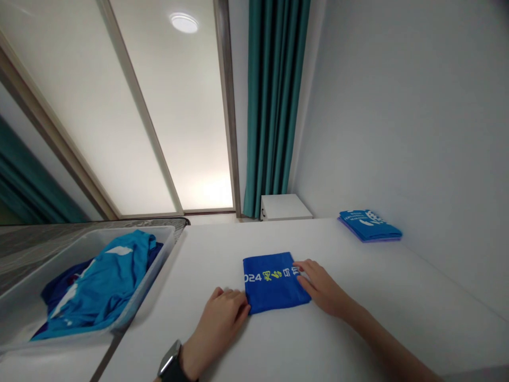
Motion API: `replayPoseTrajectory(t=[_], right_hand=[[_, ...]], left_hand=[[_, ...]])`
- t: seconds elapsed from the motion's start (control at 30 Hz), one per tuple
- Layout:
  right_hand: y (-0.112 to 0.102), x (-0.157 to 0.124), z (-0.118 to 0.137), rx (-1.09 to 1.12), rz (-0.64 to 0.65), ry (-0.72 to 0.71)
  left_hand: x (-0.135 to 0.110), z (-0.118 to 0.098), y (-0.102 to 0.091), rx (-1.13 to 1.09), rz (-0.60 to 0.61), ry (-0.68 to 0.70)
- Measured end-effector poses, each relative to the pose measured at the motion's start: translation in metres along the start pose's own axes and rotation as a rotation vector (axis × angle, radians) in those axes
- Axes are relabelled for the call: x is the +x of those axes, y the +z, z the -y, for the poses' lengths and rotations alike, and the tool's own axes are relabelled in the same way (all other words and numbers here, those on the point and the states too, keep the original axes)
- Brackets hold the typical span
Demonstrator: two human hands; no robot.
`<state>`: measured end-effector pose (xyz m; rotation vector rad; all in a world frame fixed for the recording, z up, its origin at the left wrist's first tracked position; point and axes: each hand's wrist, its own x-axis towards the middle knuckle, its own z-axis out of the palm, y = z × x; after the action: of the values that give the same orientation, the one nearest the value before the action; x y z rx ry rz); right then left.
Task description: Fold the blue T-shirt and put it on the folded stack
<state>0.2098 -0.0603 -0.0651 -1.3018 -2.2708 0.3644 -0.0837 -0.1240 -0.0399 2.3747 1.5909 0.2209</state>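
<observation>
Near the table's [358, 329] front edge, folded blue shirt [274, 281] lay between your open hands: left hand [220, 321] flat at its near-left corner, right hand [322, 289] on its right edge.

The white table [417, 286] carries a folded blue cloth [272, 284] with yellow and white print, lying flat in the near middle. At the far right, close to the wall, sits a small stack of folded blue cloths [369, 225]. A clear bin [153, 268] of blue clothes stands at the left edge; whether it rests on the table is unclear.
</observation>
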Motion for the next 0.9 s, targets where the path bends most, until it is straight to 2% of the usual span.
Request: replayPoseTrajectory(t=[0.1, 0.2, 0.27, 0.37, 0.43, 0.5, 0.57, 0.7, 0.8, 0.9], right_hand=[[-0.004, -0.011, 0.007, -0.008, 0.045, 0.005], [-0.008, -0.016, 0.006, 0.016, 0.075, 0.05], [-0.012, -0.018, 0.003, 0.043, 0.121, 0.045], [-0.019, -0.02, 0.002, 0.087, 0.206, 0.005], [-0.023, -0.02, 0.0, 0.108, 0.221, -0.011], [-0.022, -0.017, -0.004, 0.112, 0.207, -0.014], [-0.019, -0.01, -0.012, 0.089, 0.187, -0.006], [-0.007, 0.013, -0.033, -0.054, 0.159, 0.03], [0.005, 0.037, -0.045, -0.172, 0.14, 0.054], [0.02, 0.06, -0.05, -0.261, 0.121, 0.068]], left_hand=[[-0.001, -0.013, 0.003, -0.045, 0.032, 0.14], [0.007, -0.009, -0.007, -0.078, 0.056, 0.226], [0.017, 0.005, -0.019, -0.091, 0.038, 0.16], [0.038, 0.035, -0.034, -0.08, -0.106, 0.004], [0.052, 0.051, -0.036, -0.092, -0.13, -0.011], [0.061, 0.06, -0.032, -0.144, -0.111, 0.033], [0.066, 0.063, -0.023, -0.182, -0.115, 0.063], [0.064, 0.061, -0.008, -0.207, -0.202, 0.041], [0.057, 0.059, -0.006, -0.221, -0.227, 0.006], [0.052, 0.056, -0.009, -0.238, -0.198, 0.011]])
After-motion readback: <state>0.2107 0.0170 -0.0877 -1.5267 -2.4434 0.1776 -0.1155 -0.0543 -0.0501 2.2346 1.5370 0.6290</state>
